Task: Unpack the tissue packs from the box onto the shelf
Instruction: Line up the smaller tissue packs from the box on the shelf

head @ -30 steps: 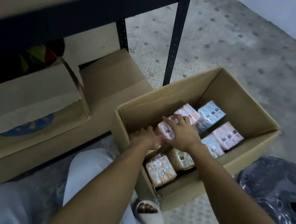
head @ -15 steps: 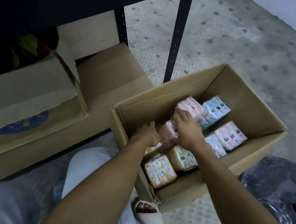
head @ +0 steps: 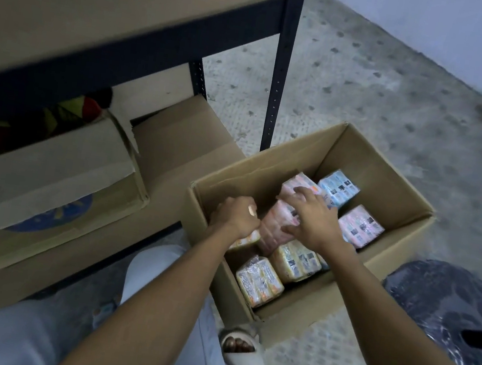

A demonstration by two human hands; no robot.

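Observation:
The open cardboard box (head: 388,170) stands on the floor beside the metal shelf (head: 103,5). It holds several tissue packs: a blue one (head: 340,189), a pink one (head: 359,226) and yellow ones (head: 259,280) near me. My left hand (head: 236,216) is curled into the box's left side, against a pink pack (head: 275,228) and over a partly hidden yellow pack. My right hand (head: 312,218) grips that pink pack from the right, its fingers reaching over another pink pack (head: 299,181) behind it.
On the shelf's lowest level sit an open carton (head: 47,172) and a closed one (head: 176,147). The shelf post (head: 282,63) stands just behind the box. A dark plastic-wrapped object (head: 449,307) lies on the right. My sandalled foot (head: 240,348) touches the box's near corner.
My hands have closed in on the pink pack, which now stands tilted up between them. My right hand has shifted slightly deeper into the box. The camera has tipped up a little.

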